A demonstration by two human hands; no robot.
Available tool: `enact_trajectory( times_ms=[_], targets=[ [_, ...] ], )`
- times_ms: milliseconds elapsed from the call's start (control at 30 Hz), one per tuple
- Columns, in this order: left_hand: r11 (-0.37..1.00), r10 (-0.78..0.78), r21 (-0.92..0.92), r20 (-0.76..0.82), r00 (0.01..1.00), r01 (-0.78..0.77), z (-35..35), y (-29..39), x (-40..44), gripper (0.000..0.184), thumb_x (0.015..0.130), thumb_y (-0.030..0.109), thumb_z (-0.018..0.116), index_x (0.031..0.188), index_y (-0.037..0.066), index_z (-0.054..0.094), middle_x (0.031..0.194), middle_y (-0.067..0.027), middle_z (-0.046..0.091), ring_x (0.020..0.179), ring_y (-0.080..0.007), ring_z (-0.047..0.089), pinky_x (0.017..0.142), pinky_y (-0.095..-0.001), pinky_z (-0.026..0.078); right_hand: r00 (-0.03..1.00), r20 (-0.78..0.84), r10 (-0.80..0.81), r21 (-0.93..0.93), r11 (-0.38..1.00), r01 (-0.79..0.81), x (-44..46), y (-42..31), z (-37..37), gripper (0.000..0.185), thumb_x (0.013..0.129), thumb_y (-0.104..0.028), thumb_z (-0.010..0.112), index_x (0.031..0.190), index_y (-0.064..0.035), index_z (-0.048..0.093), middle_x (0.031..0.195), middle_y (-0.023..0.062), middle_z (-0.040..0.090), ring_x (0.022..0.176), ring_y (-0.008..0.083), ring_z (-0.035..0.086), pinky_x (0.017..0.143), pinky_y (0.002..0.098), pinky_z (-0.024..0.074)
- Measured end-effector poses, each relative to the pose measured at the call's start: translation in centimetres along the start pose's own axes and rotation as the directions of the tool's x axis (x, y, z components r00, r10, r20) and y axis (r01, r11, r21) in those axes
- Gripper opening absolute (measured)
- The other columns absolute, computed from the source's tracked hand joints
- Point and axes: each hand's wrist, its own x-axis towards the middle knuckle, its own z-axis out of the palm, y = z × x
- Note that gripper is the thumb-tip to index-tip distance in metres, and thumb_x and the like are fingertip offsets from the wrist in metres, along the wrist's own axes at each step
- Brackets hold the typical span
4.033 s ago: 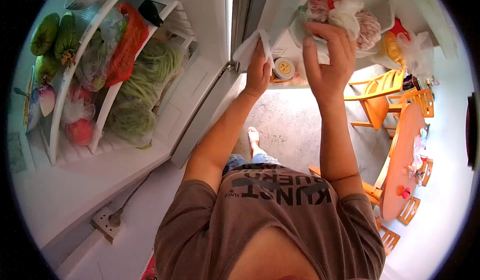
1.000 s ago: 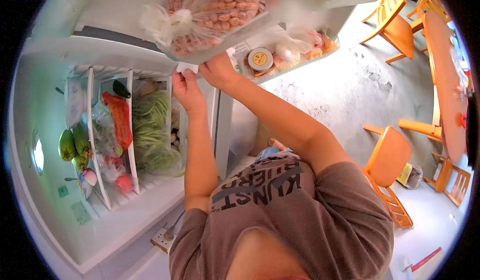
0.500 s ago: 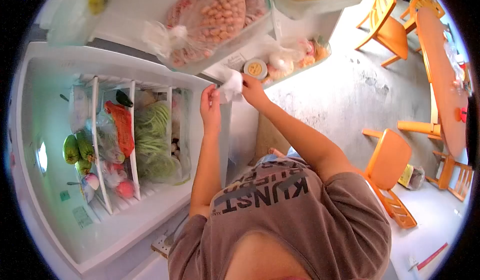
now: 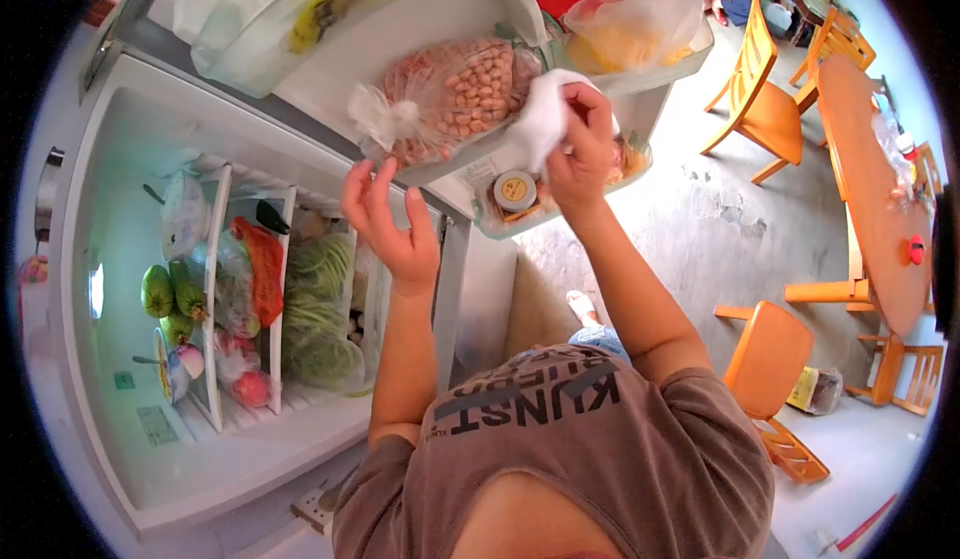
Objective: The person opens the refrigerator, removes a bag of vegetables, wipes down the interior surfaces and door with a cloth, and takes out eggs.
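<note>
My right hand pinches a white cloth beside the door shelf of an open fridge. Fingers apart and holding nothing, my left hand is just below the knotted end of a clear bag of peanuts on that shelf. A round tin with a yellow label stands on the lower door shelf, between my two hands. Yellow food in a plastic bag lies in the door compartment beyond my right hand.
Inside the fridge at the left are green vegetables, a red bag and green gourds. Wooden chairs and a long table stand at the right. Part of another person shows at the top right.
The cloth, earlier between both hands, is now in my right hand, which has risen to the door shelf. My left hand has opened and moved slightly left. The view has shifted, showing more of the door.
</note>
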Motion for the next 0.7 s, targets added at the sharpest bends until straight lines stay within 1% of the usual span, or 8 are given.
enact_trajectory(
  times_ms=[33,100,133,200,300,400,533,700],
  targets=[
    [1.000,0.007,-0.004,-0.007,1.000,-0.007,-0.2,-0.2,0.3,0.025,0.084,0.002,0.055,0.109,0.000,0.058,0.116,-0.0135,0.047,0.109,-0.0294,0.046,0.095,-0.0397,0.037,0.999,-0.038,-0.007,-0.033,0.999,0.006,-0.2,-0.1,0.6,0.030,0.072,0.008,0.062,0.101,0.0024,0.065,0.108,0.0114,0.051,0.100,0.0237,0.051,0.086,0.0305,0.0430],
    [0.983,0.104,0.140,0.118,0.988,-0.120,-0.6,-1.2,1.0,0.021,0.080,0.001,0.056,0.100,0.003,0.061,0.111,-0.0112,0.050,0.108,-0.0309,0.045,0.094,-0.0418,0.036,0.991,-0.129,-0.025,-0.067,0.998,0.017,-0.2,-0.1,1.5,0.033,0.067,0.012,0.060,0.098,0.0010,0.066,0.102,0.0103,0.052,0.097,0.0235,0.051,0.083,0.0311,0.0436],
    [0.983,0.109,0.137,0.115,0.987,-0.124,-0.7,-1.3,1.3,0.021,0.080,0.001,0.056,0.100,0.003,0.061,0.111,-0.0112,0.050,0.108,-0.0309,0.045,0.094,-0.0418,0.036,0.991,-0.132,-0.031,-0.069,0.997,0.022,-0.4,-0.3,1.9,0.033,0.067,0.012,0.060,0.098,0.0010,0.066,0.102,0.0103,0.052,0.097,0.0235,0.051,0.083,0.0311,0.0436],
    [0.975,0.118,0.174,0.137,0.984,-0.141,-0.7,-1.3,1.6,0.016,0.079,0.002,0.056,0.094,0.003,0.062,0.105,-0.0110,0.054,0.106,-0.0307,0.046,0.094,-0.0429,0.035,0.993,-0.102,-0.059,-0.164,0.986,0.042,-1.1,-0.7,2.5,0.038,0.061,0.010,0.059,0.094,-0.0060,0.068,0.097,0.0117,0.053,0.092,0.0287,0.052,0.083,0.0373,0.0423],
    [0.974,0.112,0.182,0.137,0.984,-0.136,-0.5,-1.3,1.7,0.018,0.077,0.002,0.056,0.093,0.004,0.062,0.103,-0.0104,0.054,0.105,-0.0308,0.046,0.093,-0.0435,0.034,0.980,-0.096,-0.176,-0.093,0.982,0.167,-2.5,-1.6,4.9,0.037,0.060,0.004,0.065,0.092,-0.0142,0.071,0.093,0.0038,0.057,0.088,0.0250,0.052,0.078,0.0356,0.0401],
    [0.977,0.118,0.165,0.126,0.985,-0.138,-0.4,-1.5,1.7,0.017,0.076,0.002,0.055,0.092,0.005,0.061,0.104,-0.0102,0.054,0.105,-0.0308,0.046,0.094,-0.0435,0.033,0.979,0.016,-0.202,-0.123,0.971,0.203,-2.8,-3.3,5.5,0.033,0.060,-0.005,0.070,0.092,-0.0151,0.071,0.093,0.0016,0.059,0.088,0.0230,0.054,0.078,0.0348,0.0430],
    [0.972,0.124,0.180,0.154,0.980,-0.151,-0.7,-1.3,2.3,0.017,0.076,0.001,0.056,0.092,0.005,0.061,0.103,-0.0097,0.054,0.105,-0.0308,0.046,0.094,-0.0436,0.033,0.940,0.115,-0.322,-0.026,0.945,0.327,-1.5,-1.8,4.1,0.030,0.063,-0.005,0.067,0.091,-0.0134,0.071,0.089,0.0026,0.060,0.084,0.0236,0.056,0.075,0.0351,0.0449],
    [0.982,0.083,0.155,0.143,0.986,-0.105,-0.5,-1.2,1.9,0.020,0.074,0.000,0.057,0.092,0.006,0.061,0.102,-0.0091,0.053,0.107,-0.0320,0.044,0.094,-0.0438,0.034,0.978,-0.074,-0.195,-0.174,0.968,0.180,1.0,-1.7,2.7,0.029,0.065,0.001,0.063,0.091,-0.0098,0.070,0.089,0.0039,0.060,0.082,0.0245,0.055,0.072,0.0340,0.0440]
  ],
)
